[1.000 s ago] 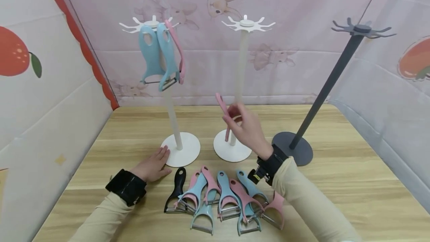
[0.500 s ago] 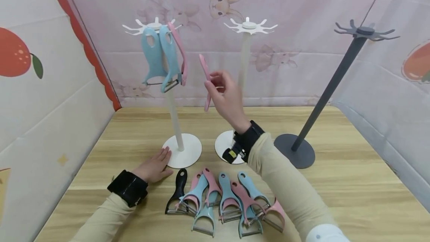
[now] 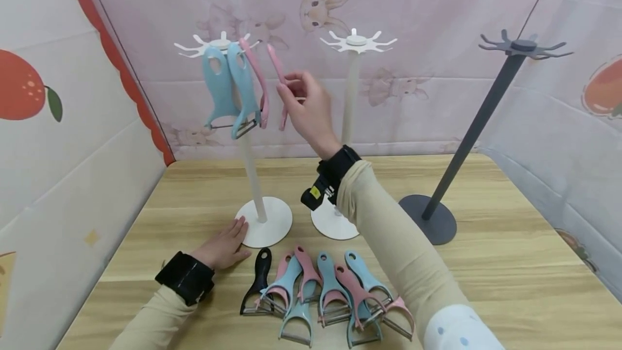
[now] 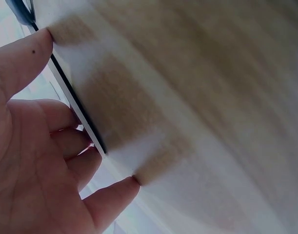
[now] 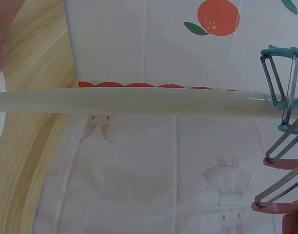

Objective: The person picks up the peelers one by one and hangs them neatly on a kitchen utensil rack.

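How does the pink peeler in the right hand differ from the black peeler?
The held peeler is pink, the black peeler black. The held peeler is raised in the right hand; the black peeler lies on the table. In the head view, the held peeler shows edge-on, the black peeler broadside. Both have metal blades.

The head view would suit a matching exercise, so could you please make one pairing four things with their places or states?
1. Black peeler
2. Left hand
3. Right hand
4. Dark grey stand

A. Farthest right, bearing no peeler
B. Pinches a pink peeler
C. Lies on the wooden table
D. Touches a round white base

Pairs: 1-C, 2-D, 3-B, 4-A
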Tool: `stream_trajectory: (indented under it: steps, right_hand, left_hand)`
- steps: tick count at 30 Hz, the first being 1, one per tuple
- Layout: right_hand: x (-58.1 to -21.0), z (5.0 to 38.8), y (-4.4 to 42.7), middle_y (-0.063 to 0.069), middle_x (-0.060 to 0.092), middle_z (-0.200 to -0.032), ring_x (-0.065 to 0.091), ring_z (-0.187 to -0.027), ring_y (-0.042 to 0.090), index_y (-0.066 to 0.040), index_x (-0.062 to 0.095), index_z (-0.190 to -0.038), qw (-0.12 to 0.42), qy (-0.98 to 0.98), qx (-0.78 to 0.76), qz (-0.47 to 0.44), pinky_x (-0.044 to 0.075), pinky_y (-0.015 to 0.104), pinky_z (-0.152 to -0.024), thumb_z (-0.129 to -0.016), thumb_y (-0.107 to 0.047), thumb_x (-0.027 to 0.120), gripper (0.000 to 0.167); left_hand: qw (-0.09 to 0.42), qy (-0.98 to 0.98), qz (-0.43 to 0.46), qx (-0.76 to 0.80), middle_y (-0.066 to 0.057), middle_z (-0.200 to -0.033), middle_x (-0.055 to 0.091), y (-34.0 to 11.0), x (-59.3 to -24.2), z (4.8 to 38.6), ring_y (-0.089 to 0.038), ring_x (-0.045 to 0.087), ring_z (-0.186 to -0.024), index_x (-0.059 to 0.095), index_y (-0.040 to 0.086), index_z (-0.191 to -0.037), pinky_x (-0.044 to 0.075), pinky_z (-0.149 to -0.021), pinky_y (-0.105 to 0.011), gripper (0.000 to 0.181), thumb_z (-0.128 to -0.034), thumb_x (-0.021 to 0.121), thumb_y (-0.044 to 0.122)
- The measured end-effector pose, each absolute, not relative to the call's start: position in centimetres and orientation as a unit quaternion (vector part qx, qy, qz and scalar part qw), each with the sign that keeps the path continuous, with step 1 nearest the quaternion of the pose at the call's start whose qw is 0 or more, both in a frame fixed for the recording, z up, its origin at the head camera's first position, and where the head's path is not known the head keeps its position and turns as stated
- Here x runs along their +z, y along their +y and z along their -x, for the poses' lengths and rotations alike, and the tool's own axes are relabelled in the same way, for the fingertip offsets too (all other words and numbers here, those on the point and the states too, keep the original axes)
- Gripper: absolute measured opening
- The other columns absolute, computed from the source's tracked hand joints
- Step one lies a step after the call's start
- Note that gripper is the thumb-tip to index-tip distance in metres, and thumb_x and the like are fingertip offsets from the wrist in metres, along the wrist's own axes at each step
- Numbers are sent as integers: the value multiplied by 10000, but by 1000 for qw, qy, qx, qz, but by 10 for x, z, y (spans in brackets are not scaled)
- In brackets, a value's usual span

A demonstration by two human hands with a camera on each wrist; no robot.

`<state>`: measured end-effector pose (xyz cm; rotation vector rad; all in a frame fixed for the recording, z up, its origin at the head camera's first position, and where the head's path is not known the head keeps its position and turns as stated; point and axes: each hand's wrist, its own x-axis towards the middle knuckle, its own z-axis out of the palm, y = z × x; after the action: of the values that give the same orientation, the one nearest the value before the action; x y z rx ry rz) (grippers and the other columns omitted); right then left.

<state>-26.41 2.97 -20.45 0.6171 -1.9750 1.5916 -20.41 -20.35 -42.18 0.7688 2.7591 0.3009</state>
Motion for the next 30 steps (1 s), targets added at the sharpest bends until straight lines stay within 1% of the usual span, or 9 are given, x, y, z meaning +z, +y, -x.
stream_trajectory:
  steps: [4,10,15,18,23,26,30]
  right_hand:
    - [-194,269,23,139,632,-997,582,-850,183,17,541,-1123,257,-730,592,-223,456,189,-804,-904,-113,563,256]
    - [-179,274,14,125,638,-971,584,-825,162,-1,555,-1138,266,-738,573,-237,453,167,-787,-900,-112,569,263]
    - [-173,278,12,104,646,-936,592,-812,146,-22,567,-1158,251,-757,549,-251,466,174,-741,-901,-108,564,270]
    - [-174,279,11,104,651,-955,594,-825,149,-29,563,-1175,225,-757,554,-263,480,196,-721,-905,-104,556,280]
    - [-181,277,12,114,643,-1007,595,-878,160,-24,534,-1214,182,-746,577,-278,482,217,-743,-912,-77,538,306]
    - [-188,274,15,118,634,-1032,588,-916,162,-13,522,-1222,171,-742,585,-279,472,216,-762,-918,-63,524,309]
    - [-202,270,22,138,619,-1064,574,-948,184,20,517,-1218,169,-748,575,-286,457,218,-791,-918,-45,513,307]
  left_hand:
    - [127,948,-270,111,-354,-1413,160,-204,-422,204,-475,164,-1297,259,-180,-1337,210,-1018,-543,663,-908,550,233]
    - [126,947,-273,112,-357,-1415,148,-205,-423,206,-480,154,-1296,250,-182,-1338,203,-1013,-555,663,-911,544,231]
    - [126,948,-271,107,-351,-1415,161,-204,-424,206,-472,163,-1299,260,-177,-1338,208,-1017,-547,657,-914,541,239]
    - [127,948,-270,107,-350,-1415,163,-204,-424,204,-472,165,-1299,264,-177,-1337,209,-1017,-548,653,-913,542,236]
    - [130,947,-270,113,-355,-1411,167,-202,-424,203,-477,163,-1297,271,-180,-1332,207,-1017,-549,651,-910,545,234]
    - [132,947,-270,111,-358,-1410,162,-202,-424,204,-476,160,-1298,265,-183,-1332,205,-1019,-547,650,-913,541,230]
    - [128,948,-272,109,-361,-1410,154,-205,-426,208,-481,154,-1296,257,-186,-1333,203,-1019,-548,657,-912,543,230]
